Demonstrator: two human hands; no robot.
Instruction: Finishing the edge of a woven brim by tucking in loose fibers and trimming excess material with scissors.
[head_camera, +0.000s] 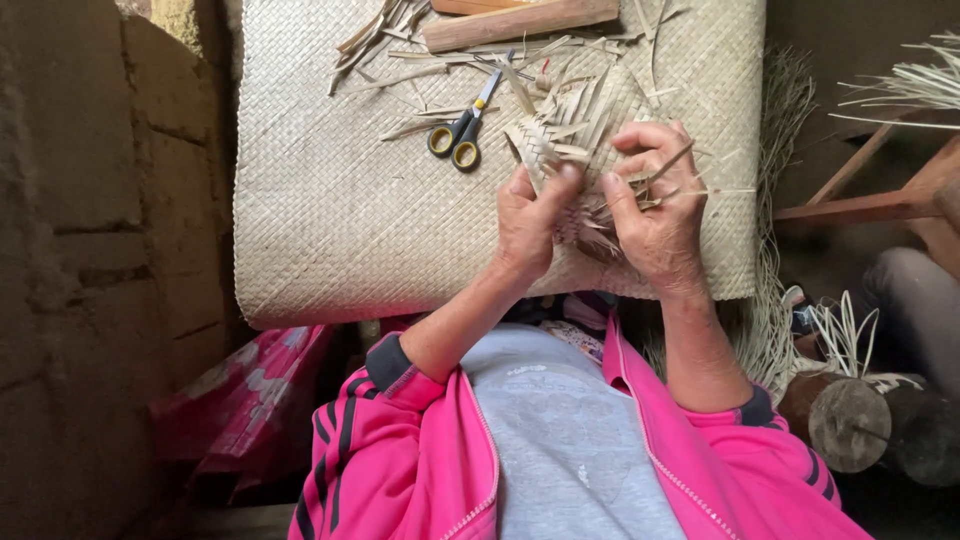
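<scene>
Both hands, left hand (527, 222) and right hand (655, 212), pinch strips of the half-woven leaf piece (580, 130); a slackened grip would likely let the loose plaiting spring apart.

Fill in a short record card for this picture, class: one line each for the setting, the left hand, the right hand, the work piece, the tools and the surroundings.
Setting: a person in a pink jacket works over a large woven mat.
Left hand: left hand grips the half-woven piece at its lower left edge.
Right hand: right hand pinches loose strips on its right side.
Work piece: pale leaf strips, ends sticking out unwoven.
Tools: yellow-handled scissors lying on the mat, untouched.
Surroundings: wooden block and strip offcuts at the mat's far end.
</scene>
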